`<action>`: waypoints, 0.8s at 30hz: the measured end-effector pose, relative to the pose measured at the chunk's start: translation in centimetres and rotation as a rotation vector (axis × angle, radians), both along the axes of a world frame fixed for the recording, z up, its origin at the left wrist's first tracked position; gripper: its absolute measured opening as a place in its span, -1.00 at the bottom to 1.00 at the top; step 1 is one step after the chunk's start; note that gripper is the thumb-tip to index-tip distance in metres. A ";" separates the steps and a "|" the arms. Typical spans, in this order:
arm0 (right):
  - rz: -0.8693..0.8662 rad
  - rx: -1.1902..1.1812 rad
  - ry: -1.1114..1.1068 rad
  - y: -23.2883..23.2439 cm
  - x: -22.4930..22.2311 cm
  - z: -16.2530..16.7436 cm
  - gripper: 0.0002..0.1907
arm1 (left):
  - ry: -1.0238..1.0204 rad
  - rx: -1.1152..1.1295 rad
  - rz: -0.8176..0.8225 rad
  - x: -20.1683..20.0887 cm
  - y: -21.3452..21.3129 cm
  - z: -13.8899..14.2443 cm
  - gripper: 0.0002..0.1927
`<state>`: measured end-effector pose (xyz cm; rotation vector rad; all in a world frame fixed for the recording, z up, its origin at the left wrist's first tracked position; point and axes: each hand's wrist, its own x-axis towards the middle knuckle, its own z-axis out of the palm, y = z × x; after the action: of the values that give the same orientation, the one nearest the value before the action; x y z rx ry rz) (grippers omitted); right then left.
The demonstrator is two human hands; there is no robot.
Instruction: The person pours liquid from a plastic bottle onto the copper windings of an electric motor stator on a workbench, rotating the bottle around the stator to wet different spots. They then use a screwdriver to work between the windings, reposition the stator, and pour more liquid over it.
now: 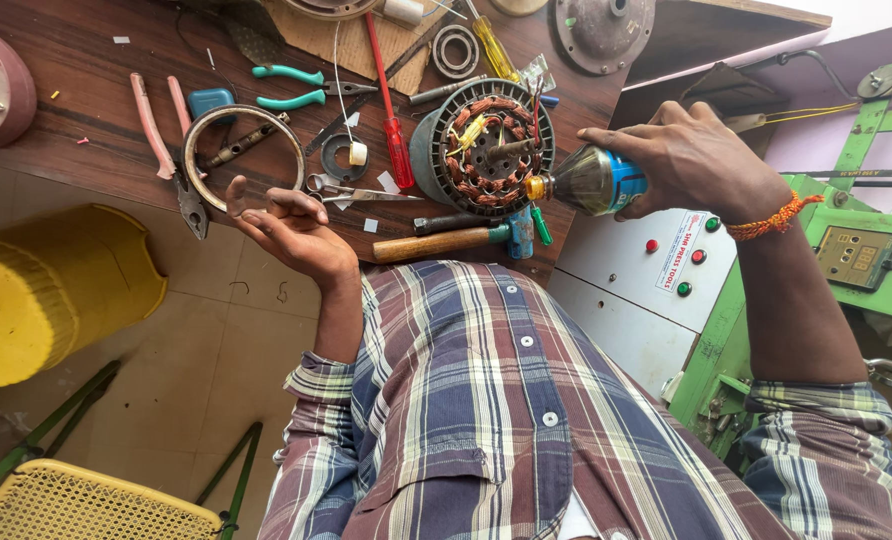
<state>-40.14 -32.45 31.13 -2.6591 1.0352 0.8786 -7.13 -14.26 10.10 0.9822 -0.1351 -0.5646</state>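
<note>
Nearest to me is my plaid shirt [486, 420], with both forearms coming up out of it towards the bench.

- Left hand [291, 230]: palm up, fingers loosely curled, thumb out. It holds nothing. It hovers at the near edge of the wooden bench [66, 110], just near of the scissors [351, 190] and the thin metal ring [243, 145].
- Right hand [686, 160]: wrapped around a small bottle [596, 180] with a blue label, tipped on its side. Its yellowish nozzle points left and sits at the right rim of the stator [486, 145]; I cannot tell whether it touches.
- The stator lies flat on the bench, right of centre, with a wooden-handled hammer [436, 243] just near of it. Copper windings fill the slots, and yellow and red leads stick up from the middle.

Progress, as a judgement: the windings look fully laid in. I see no liquid leaving the nozzle and no wet patch on the coils, so whatever is in the bottle seems hardly or not yet applied. The stator stands bare, with no housing around it.

Farther off: pink-handled pliers [166, 140] to the left, a red screwdriver [391, 110], teal-handled pliers [291, 87], a bearing ring [456, 50] and a round metal cover plate [603, 30] at the far right, well apart from the stator.
</note>
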 end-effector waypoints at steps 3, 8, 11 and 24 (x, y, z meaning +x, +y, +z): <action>-0.004 -0.032 -0.014 -0.2 -0.4 -0.1 0.24 | 0.024 0.003 0.005 0.2 0.3 0.0 -0.45; 0.004 -0.081 0.013 -0.7 -0.8 -0.7 0.26 | 0.011 -0.008 -0.016 0.7 0.5 0.3 -0.45; -0.006 -0.076 0.020 -0.5 -0.9 -0.7 0.26 | -0.005 -0.001 -0.009 1.1 0.7 0.6 -0.45; -0.007 -0.070 0.050 1.8 0.8 0.1 0.29 | -0.024 0.032 -0.036 2.7 0.8 1.4 -0.41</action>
<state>-39.30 -30.64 31.21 -2.7014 1.1054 0.9287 -4.46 -13.49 11.53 1.0193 -0.1654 -0.5896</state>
